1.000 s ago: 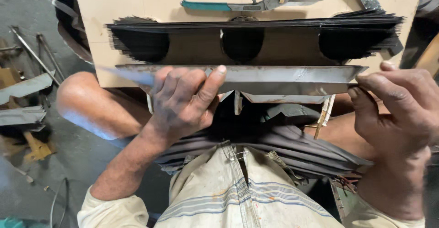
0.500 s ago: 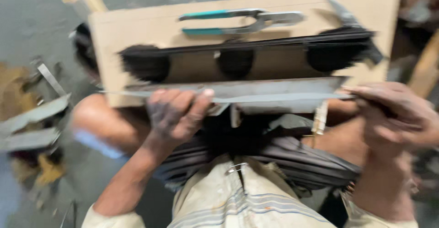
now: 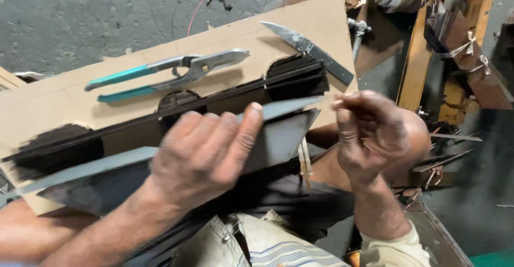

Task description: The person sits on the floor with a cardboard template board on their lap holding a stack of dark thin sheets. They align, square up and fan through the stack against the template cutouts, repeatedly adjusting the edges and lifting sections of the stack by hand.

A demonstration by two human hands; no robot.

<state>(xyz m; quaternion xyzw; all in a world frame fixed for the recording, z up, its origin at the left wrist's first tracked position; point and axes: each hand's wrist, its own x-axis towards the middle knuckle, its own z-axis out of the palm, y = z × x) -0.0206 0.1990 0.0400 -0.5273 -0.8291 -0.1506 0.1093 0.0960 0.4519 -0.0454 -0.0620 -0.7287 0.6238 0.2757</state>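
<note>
Folded grey metal strip [image 3: 160, 162] gripped by left hand [image 3: 206, 157], fingers curled over fold, steadied against board [image 3: 48, 104]. Right hand [image 3: 369, 133] at strip's 3 o'clock tip, fingertips pressed together, holding nothing visible. Snips [image 3: 166, 74] parked at 12 o'clock.

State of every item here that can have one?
Left hand: gripping the folded metal strip.
Right hand: off the strip, fingers pinched together.
Tin snips: lying closed on the board.
Metal blade: lying flat on board.
</note>
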